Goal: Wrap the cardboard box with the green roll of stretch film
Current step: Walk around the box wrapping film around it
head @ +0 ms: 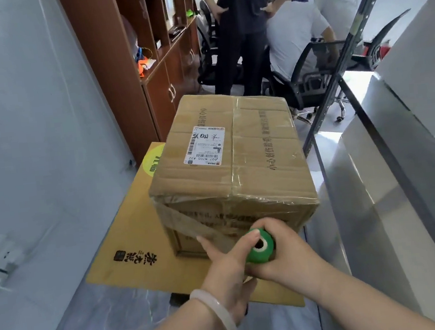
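Note:
A taped cardboard box (pixel 234 154) with a white shipping label sits on a flat yellow carton (pixel 135 239). The green roll of stretch film (pixel 259 247) is held upright against the box's near face, at its lower right. My right hand (pixel 288 251) grips the roll from the right side. My left hand (pixel 228 269), with a pale bangle on the wrist, holds the roll from the left, thumb on its top rim and index finger stretched toward the box face. A strip of clear film or tape (pixel 188 225) runs diagonally across the near face.
A brown cabinet (pixel 129 66) stands behind the box on the left. Three people and black office chairs (pixel 307 78) are at the back. A metal rack post (pixel 335 64) and grey wrapped surfaces (pixel 400 157) line the right side. A white wall is on the left.

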### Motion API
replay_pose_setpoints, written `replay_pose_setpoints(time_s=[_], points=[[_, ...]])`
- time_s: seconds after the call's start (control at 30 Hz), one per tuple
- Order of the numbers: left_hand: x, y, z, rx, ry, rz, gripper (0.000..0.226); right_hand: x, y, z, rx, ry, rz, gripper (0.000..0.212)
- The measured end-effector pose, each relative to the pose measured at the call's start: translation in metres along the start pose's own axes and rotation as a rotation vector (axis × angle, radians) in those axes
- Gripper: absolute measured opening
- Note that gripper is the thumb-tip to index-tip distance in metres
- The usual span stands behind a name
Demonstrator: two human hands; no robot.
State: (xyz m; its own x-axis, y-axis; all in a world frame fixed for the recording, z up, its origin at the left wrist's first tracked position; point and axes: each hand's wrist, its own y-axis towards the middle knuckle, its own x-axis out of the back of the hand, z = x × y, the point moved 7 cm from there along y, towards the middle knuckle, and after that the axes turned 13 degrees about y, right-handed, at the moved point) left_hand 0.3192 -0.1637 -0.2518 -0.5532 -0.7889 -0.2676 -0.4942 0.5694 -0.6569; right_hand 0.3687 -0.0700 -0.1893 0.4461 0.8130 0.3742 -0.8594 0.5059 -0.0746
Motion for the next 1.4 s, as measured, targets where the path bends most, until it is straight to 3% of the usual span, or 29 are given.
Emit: replay_pose_setpoints(time_s=[0.13, 0.3, 0.53, 0.67, 0.8, 1.03, 1.23, 1.4], points=[[-0.011, 0.007, 0.005, -0.033, 0.013, -0.055, 0.149, 0.013, 0.001, -0.008, -0.05, -0.048, 0.065, 0.055], [-0.02, 0.009, 0.003, -0.039, -0.007, -0.17, 0.146, 0.031, 0.005, -0.015, 0.081, -0.084, 0.392, 0.068], [-0.039, 0.01, 0.013, -0.069, -0.2, -0.425, 0.114, 0.033, 0.034, -0.017, 0.188, -0.212, 0.657, 0.044], [-0.035, 0.012, 0.02, -0.065, -0.256, -0.478, 0.111, 0.026, 0.039, -0.018, 0.209, -0.178, 0.708, 0.039], [-0.029, 0.015, 0.02, -0.064, -0.248, -0.479, 0.126, 0.016, 0.044, -0.021, 0.22, -0.167, 0.73, 0.042], [-0.018, 0.012, 0.012, -0.101, -0.214, -0.486, 0.116, 0.004, 0.046, -0.02, 0.208, -0.173, 0.758, 0.039], [0.002, -0.003, 0.01, -0.098, -0.266, -0.589, 0.122, -0.03, 0.05, -0.019, 0.159, -0.078, 0.866, 0.037], [-0.002, -0.013, 0.01, -0.156, -0.376, -0.683, 0.118, -0.038, 0.047, -0.016, 0.269, -0.054, 0.975, 0.04]])
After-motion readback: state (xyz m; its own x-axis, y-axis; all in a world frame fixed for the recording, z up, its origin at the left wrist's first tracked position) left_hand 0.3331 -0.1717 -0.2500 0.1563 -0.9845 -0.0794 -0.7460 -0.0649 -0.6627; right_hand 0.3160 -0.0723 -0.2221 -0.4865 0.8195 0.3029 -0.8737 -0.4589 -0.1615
